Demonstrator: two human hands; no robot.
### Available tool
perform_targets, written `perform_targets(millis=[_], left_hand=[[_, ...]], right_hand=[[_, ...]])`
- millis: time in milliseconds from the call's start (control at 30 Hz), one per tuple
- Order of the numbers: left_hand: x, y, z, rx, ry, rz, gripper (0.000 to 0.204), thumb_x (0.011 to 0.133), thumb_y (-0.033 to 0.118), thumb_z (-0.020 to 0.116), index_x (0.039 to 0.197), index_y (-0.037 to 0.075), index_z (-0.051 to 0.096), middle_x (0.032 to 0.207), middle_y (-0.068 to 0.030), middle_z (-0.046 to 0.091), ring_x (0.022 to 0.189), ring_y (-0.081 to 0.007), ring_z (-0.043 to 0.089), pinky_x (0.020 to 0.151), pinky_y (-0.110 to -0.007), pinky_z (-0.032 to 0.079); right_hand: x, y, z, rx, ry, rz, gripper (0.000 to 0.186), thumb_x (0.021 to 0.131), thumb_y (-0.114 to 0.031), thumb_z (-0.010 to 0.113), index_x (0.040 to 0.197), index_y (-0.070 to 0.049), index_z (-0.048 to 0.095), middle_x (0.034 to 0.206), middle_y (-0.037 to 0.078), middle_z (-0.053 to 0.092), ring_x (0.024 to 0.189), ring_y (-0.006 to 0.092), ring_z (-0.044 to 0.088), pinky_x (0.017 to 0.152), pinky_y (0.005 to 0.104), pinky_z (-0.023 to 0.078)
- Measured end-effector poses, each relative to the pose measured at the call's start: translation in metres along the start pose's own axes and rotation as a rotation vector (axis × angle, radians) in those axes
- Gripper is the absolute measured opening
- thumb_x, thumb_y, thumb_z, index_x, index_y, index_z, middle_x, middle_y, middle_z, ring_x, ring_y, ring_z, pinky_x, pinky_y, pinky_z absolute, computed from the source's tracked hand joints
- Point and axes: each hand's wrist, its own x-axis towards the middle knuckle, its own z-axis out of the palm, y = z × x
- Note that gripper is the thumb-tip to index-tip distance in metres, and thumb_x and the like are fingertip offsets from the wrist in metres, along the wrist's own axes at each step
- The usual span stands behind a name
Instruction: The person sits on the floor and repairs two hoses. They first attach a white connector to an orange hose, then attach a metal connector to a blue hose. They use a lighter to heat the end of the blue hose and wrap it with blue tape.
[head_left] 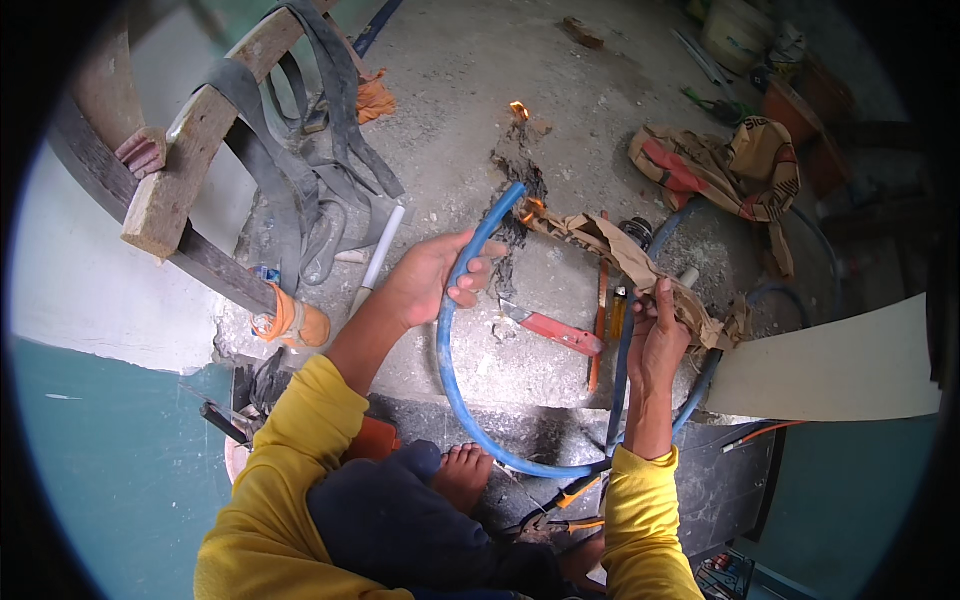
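My left hand (428, 276) is closed around a blue flexible pipe (447, 360) close to its end, which points up and away from me. From there the pipe loops down past my knees and back up on the right. My right hand (658, 335) grips a crumpled strip of brown paper (610, 245). A small flame (533, 209) burns at the paper's far tip, right beside the pipe end. Between my hands a red utility knife (556, 331) lies on the concrete, with a yellow lighter (618, 313) and a thin orange-brown stick (599, 330) near my right hand.
Black ash (518, 165) with another flame (518, 110) lies beyond the pipe end. Torn brown paper sacking (690, 165) is at the far right. Left stand a wooden frame (185, 170) draped with grey straps (340, 110) and a white tube (382, 245). Orange-handled pliers (575, 495) sit below.
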Motion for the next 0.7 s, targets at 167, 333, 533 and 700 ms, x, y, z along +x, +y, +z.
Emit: perform_targets(millis=[167, 333, 533, 700], left_hand=[[0.002, 0.005, -0.007, 0.217, 0.166, 0.085, 0.036, 0.106, 0.028, 0.065, 0.126, -0.002, 0.061, 0.089, -0.0006, 0.057, 0.071, -0.0072, 0.051, 0.053, -0.021, 0.040], [-0.001, 0.006, 0.010, 0.637, 0.365, 0.227, 0.028, 0.104, 0.026, 0.068, 0.111, -0.002, 0.069, 0.084, -0.0013, 0.060, 0.067, -0.0075, 0.053, 0.055, -0.021, 0.043], [0.006, -0.008, 0.018, 1.335, 0.554, 0.453, 0.026, 0.102, 0.025, 0.069, 0.105, 0.000, 0.074, 0.072, -0.0064, 0.061, 0.061, -0.0173, 0.057, 0.059, -0.032, 0.046], [0.006, -0.012, 0.027, 1.489, 0.570, 0.652, 0.023, 0.099, 0.022, 0.067, 0.091, 0.000, 0.070, 0.077, -0.0244, 0.064, 0.068, -0.0434, 0.062, 0.066, -0.047, 0.049]], right_hand=[[-0.005, -0.006, 0.009, -0.076, -0.035, -0.087, 0.028, 0.099, -0.020, 0.077, 0.118, -0.002, 0.068, 0.103, 0.005, 0.071, 0.090, 0.0142, 0.067, 0.076, 0.0296, 0.051], [-0.010, -0.011, 0.020, -0.149, -0.041, -0.203, 0.031, 0.099, -0.020, 0.078, 0.120, 0.001, 0.068, 0.103, 0.006, 0.071, 0.086, 0.0123, 0.063, 0.075, 0.0287, 0.050], [-0.012, -0.014, 0.021, -0.208, -0.068, -0.225, 0.034, 0.097, -0.020, 0.080, 0.122, 0.000, 0.068, 0.110, 0.007, 0.072, 0.092, 0.0129, 0.066, 0.076, 0.0288, 0.051], [-0.020, -0.023, 0.031, -0.291, -0.042, -0.313, 0.031, 0.098, -0.016, 0.078, 0.119, 0.003, 0.068, 0.101, 0.006, 0.070, 0.083, 0.0127, 0.061, 0.074, 0.0276, 0.050]])
